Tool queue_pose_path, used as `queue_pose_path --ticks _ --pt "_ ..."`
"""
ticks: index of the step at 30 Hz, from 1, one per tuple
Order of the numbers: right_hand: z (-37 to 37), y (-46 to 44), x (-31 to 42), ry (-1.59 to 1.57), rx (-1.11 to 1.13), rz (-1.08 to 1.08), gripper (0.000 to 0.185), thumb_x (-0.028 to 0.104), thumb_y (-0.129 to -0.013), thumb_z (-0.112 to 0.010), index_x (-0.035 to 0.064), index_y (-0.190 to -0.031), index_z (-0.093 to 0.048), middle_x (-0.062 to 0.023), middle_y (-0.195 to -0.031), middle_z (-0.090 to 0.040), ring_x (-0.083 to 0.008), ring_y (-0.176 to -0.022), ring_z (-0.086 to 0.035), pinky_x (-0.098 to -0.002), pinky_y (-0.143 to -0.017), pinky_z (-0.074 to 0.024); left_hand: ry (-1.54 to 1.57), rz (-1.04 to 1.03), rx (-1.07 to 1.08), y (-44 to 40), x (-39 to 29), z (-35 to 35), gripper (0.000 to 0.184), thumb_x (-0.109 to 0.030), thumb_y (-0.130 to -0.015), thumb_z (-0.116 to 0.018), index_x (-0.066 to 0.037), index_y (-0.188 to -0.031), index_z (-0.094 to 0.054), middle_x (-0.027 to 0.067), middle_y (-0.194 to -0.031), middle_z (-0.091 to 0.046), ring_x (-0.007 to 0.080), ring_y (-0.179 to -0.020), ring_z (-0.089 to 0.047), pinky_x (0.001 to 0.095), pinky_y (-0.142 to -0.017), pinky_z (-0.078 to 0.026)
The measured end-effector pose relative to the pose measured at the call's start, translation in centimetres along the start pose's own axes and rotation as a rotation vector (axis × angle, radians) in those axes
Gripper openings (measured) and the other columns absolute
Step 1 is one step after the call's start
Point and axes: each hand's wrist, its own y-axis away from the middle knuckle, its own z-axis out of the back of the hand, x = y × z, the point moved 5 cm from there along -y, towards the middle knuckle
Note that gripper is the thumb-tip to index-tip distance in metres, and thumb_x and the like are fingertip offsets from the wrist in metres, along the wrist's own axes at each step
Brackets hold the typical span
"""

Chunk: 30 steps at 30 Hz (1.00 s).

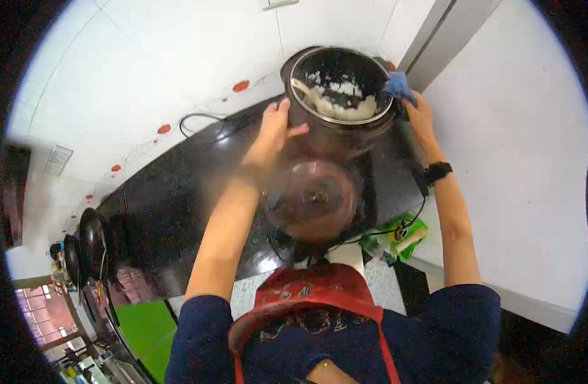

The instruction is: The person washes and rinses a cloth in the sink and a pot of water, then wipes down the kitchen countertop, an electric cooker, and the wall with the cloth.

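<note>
A dark rice cooker (332, 137) stands against the tiled wall with its top uncovered. White rice (351, 112) lies in its black inner pot, and a pale rice paddle (299, 85) leans at the left of the rim. My left hand (278, 128) is at the cooker's left side, fingers spread and seemingly against its wall. On the other side my right hand (419, 115) grips a bunched blue cloth (396, 85) at the rim. Nearer to me, a round brownish lid (316, 198) with a central knob rests on the black counter (172, 205).
A white wall (512, 160) rises close on the right. A black cable (201, 117) loops behind the counter. Near the front edge lies a green plastic bag (403, 238) with a cord over it. Dark pans (92, 240) hang or stand at the far left.
</note>
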Motion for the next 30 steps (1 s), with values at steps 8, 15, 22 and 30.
queue_pose_path --ticks 8,15,22,30 --pt "0.9 14.0 6.6 -0.138 0.178 -0.405 0.033 0.023 -0.079 -0.064 -0.0018 -0.1 -0.062 -0.0103 -0.088 -0.065 -0.0193 -0.081 -0.059 -0.0305 -0.076 -0.0451 0.122 0.287 0.194 6.4 2.8 1.0 0.063 -0.056 -0.085 -0.049 -0.001 -0.116 -0.041 0.0182 -0.111 -0.049 0.0345 -0.096 -0.057 0.0537 -0.078 -0.051" --pt "-12.0 22.0 19.6 -0.257 0.794 0.274 0.055 0.032 -0.077 -0.066 0.0042 -0.122 -0.05 -0.0225 -0.128 -0.047 -0.0347 -0.115 -0.048 -0.0394 -0.095 -0.04 0.281 0.483 0.389 18.4 9.2 2.0 0.041 -0.042 -0.082 -0.063 -0.015 -0.111 -0.055 0.0038 -0.102 -0.062 0.0206 -0.091 -0.061 0.0385 -0.079 -0.051" --pt "-15.8 22.3 15.2 0.462 0.882 0.616 0.06 0.004 -0.069 -0.062 0.0144 -0.126 -0.045 -0.0172 -0.13 -0.04 -0.0373 -0.113 -0.045 -0.0432 -0.085 -0.0483 0.644 0.237 -0.012 27.3 5.9 19.0 0.04 -0.033 -0.087 -0.056 -0.009 -0.118 -0.052 0.0094 -0.106 -0.061 0.0268 -0.092 -0.06 0.0405 -0.08 -0.05" --pt "-20.0 21.1 14.6 0.333 1.195 0.61 0.04 0.002 -0.062 -0.06 0.0142 -0.099 -0.049 -0.0146 -0.095 -0.046 -0.0363 -0.088 -0.051 -0.0455 -0.066 -0.045 0.67 -0.021 -0.375 39.4 7.3 30.0 0.041 -0.037 -0.089 -0.051 -0.009 -0.119 -0.051 0.0075 -0.106 -0.06 0.0257 -0.088 -0.058 0.0403 -0.076 -0.049"
